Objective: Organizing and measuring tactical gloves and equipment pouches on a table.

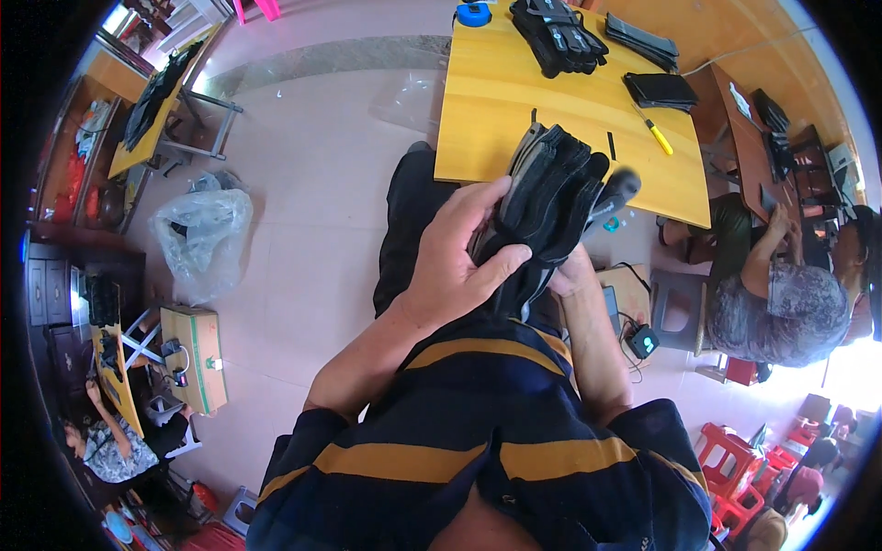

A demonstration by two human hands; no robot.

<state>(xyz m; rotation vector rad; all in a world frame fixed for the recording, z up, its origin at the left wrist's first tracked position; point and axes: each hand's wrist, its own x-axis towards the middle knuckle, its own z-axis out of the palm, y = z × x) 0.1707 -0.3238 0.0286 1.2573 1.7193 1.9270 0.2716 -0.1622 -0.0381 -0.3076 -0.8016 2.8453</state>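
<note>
A thick bundle of black folded fabric pieces (551, 188) is held up in front of my chest, above my lap and close to the near edge of the yellow table. My left hand (467, 243) is wrapped round its left side, with the thumb pressed across the front. Lower down on the right, my right hand (573, 273) grips the same bundle from beneath, and its fingers are largely hidden behind the fabric. One dark piece with a rounded end (622, 186) sticks out to the right of the bundle.
On the yellow table (487, 101) lie another black bundle (559, 39), flat black stacks (661, 90), a yellow-handled tool (660, 138) and a blue tape measure (474, 14). A plastic bag (204, 243) stands on the floor at left. A person (781, 294) sits at right.
</note>
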